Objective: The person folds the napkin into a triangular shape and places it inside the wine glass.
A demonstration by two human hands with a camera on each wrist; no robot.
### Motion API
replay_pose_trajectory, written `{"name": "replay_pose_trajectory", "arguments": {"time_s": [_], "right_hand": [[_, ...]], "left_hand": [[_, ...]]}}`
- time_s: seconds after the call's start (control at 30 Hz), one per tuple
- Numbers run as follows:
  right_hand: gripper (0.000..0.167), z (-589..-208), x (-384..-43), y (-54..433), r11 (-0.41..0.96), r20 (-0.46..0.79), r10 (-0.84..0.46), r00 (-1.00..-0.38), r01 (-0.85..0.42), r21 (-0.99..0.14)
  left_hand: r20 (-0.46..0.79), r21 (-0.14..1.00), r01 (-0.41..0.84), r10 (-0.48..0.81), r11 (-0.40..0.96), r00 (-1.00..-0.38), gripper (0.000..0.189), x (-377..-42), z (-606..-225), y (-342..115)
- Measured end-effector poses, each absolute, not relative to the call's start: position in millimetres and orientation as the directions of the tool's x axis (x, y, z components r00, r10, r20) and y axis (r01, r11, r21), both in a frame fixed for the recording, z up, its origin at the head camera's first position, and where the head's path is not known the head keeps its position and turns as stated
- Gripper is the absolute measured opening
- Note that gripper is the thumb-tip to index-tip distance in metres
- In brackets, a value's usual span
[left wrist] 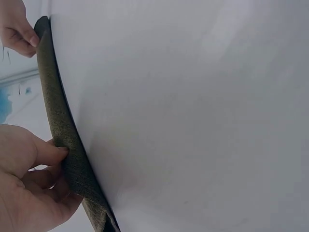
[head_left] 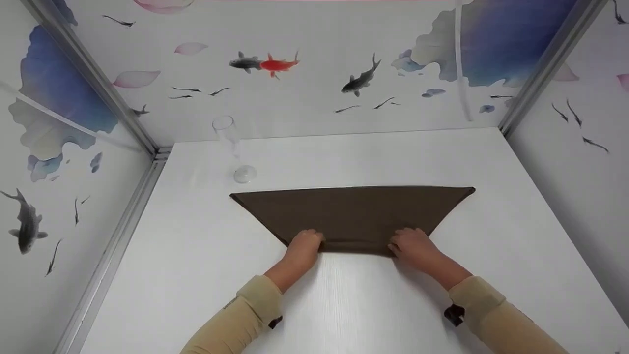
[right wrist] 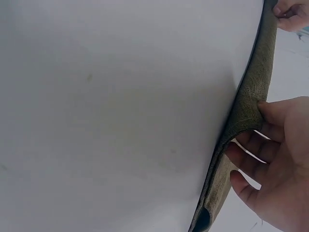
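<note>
Brown cloth (head_left: 354, 211) stretches beyond left grip (head_left: 303, 248) and right grip (head_left: 416, 250), both pinching its near edge

No word, brand or number can be read. A small dark mark (head_left: 229, 302) sits on the left sleeve (head_left: 228, 327), just beside its cuff (head_left: 260, 297), on the side toward the left edge of the tabletop (head_left: 162, 255); whether it is lettering cannot be told.
</note>
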State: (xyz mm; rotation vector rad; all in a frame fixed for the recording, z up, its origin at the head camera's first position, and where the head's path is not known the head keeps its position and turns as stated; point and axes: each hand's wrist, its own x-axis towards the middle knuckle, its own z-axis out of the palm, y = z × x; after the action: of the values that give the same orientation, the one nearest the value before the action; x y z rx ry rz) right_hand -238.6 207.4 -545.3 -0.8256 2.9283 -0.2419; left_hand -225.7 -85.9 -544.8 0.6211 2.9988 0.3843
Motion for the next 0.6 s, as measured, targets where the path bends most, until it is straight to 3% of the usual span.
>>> {"name": "replay_pose_trajectory", "arguments": {"time_s": [0.13,0.27,0.4,0.6], "right_hand": [[0.014,-541.3,-243.9,206.7,0.875,-0.144,-0.453,-0.88,-0.408,-0.26],[0.01,-542.4,-247.2,204.6,0.888,-0.139,-0.41,-0.901,-0.36,-0.285],[0.005,-547.0,-245.7,201.7,0.859,-0.017,-0.456,-0.89,-0.435,-0.268],[0.007,-548.5,-237.9,196.1,0.802,0.107,-0.565,-0.818,-0.575,-0.158]], "left_hand": [[0.048,0.245,0.38,0.38,0.892,-0.924,0.013,-231.5,-544.1,-84.0],[0.122,0.163,0.398,0.382,0.903,-0.916,0.011,-233.9,-544.1,-82.6],[0.137,0.113,0.422,0.407,0.899,-0.903,0.013,-232.5,-545.7,-83.0],[0.096,0.129,0.436,0.426,0.891,-0.899,0.004,-228.5,-546.1,-83.6]]}}
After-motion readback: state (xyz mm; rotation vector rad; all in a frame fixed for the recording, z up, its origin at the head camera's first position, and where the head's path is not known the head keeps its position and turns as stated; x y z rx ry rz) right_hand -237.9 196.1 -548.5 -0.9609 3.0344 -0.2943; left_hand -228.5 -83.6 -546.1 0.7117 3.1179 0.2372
